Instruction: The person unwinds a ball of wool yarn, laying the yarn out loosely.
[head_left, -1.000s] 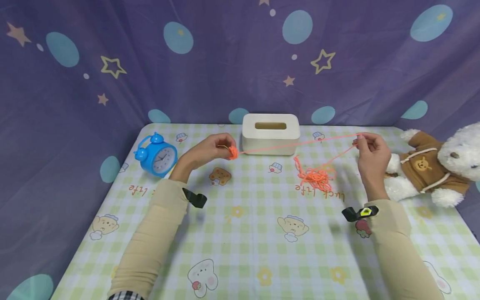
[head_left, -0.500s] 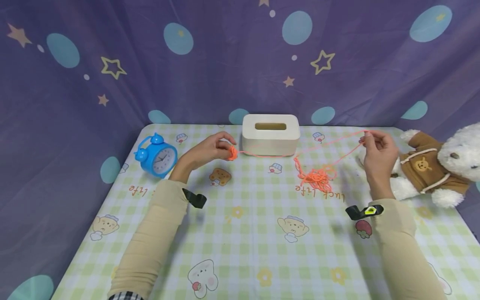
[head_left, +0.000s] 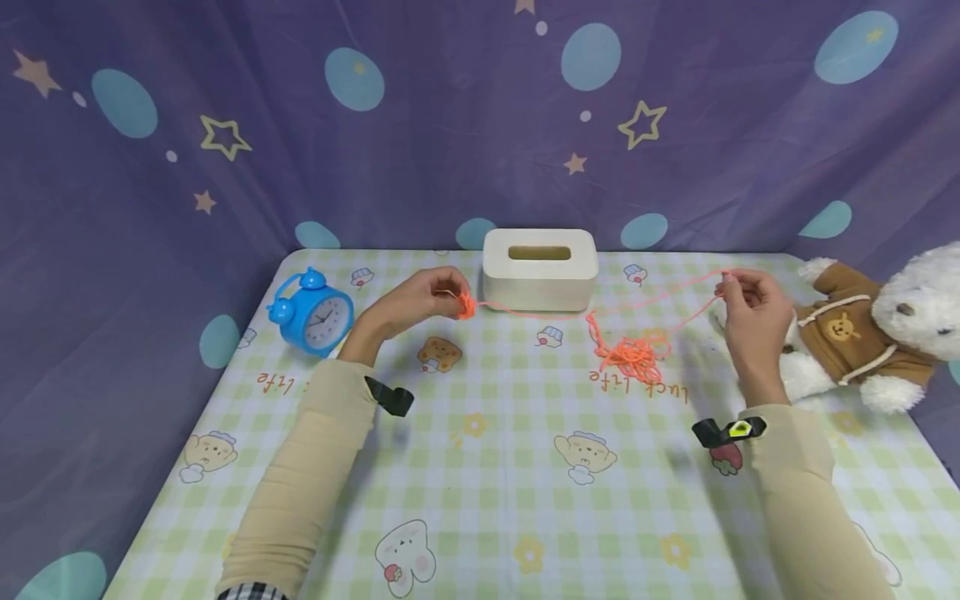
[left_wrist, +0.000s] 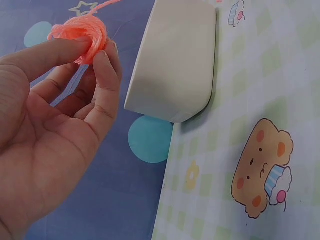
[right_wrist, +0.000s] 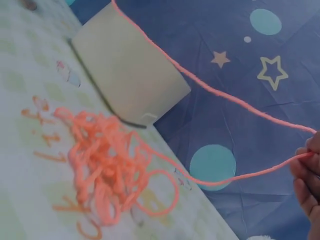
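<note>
My left hand [head_left: 420, 298] pinches a small wound ball of orange yarn [left_wrist: 90, 37] between thumb and fingertips, raised over the table left of the tissue box. From that ball a single strand [right_wrist: 220, 92] runs, sagging, across to my right hand [head_left: 756, 312], which pinches it between thumb and fingers. On its other side the strand drops to a loose, tangled heap of yarn [head_left: 633, 358] lying on the table between the hands, nearer the right one. In the right wrist view only the fingertips of the right hand [right_wrist: 307, 172] show, at the right edge.
A cream tissue box [head_left: 540, 287] stands at the table's back edge, behind the strand. To the left is a blue alarm clock [head_left: 318, 315]. A white teddy bear in a brown hoodie [head_left: 847, 333] sits close beside the right hand. A checked cloth [head_left: 480, 492] covers the table.
My right hand has moved right and back toward me a little, still pinching the strand. The strand, taut before, now sags. My left hand's fingers lifted briefly and closed again round the ball.
</note>
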